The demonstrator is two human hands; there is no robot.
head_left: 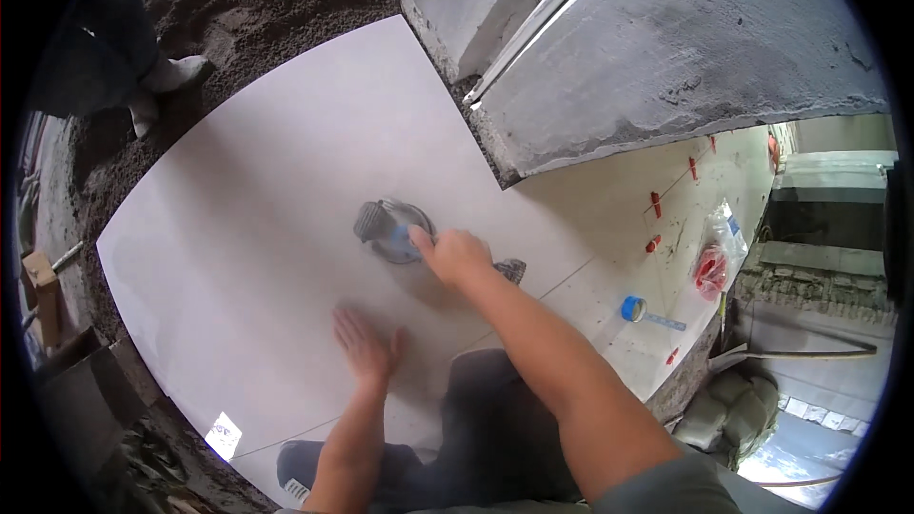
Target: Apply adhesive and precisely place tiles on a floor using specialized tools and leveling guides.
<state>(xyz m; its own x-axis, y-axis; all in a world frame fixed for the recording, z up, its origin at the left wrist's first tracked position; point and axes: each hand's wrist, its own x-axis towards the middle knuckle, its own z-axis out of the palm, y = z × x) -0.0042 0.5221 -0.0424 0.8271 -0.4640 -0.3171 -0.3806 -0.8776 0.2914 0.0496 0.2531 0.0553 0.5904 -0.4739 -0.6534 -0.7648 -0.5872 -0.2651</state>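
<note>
At about three o'clock from my hands, a clear plastic bag (pixel 716 262) lies on the laid floor tiles (pixel 609 276), holding a heap of small red pieces; I cannot make out their shape inside it. Loose red tile clips (pixel 655 204) stand along the joints near it, and a blue tape measure (pixel 633 308) rests at four o'clock of my right hand. The large pale tile (pixel 276 190) fills the centre, smooth, matte, square-cornered, lying flat on a dark, crumbly mortar bed (pixel 257 9). On it sits a round suction cup lifter (pixel 394 229), dark grey body with a blue handle, just above centre. My right hand (pixel 451 254) is curled closed around that handle, fingers wrapped on it. My left hand (pixel 366 346) lies open and flat, palm down, fingers spread on the tile at seven o'clock of the lifter, gripping nothing. At one o'clock a rough grey concrete wall (pixel 666 48) meets the tile's edge. Another person's shoe (pixel 171 76) stands at eleven o'clock on the mortar.
</note>
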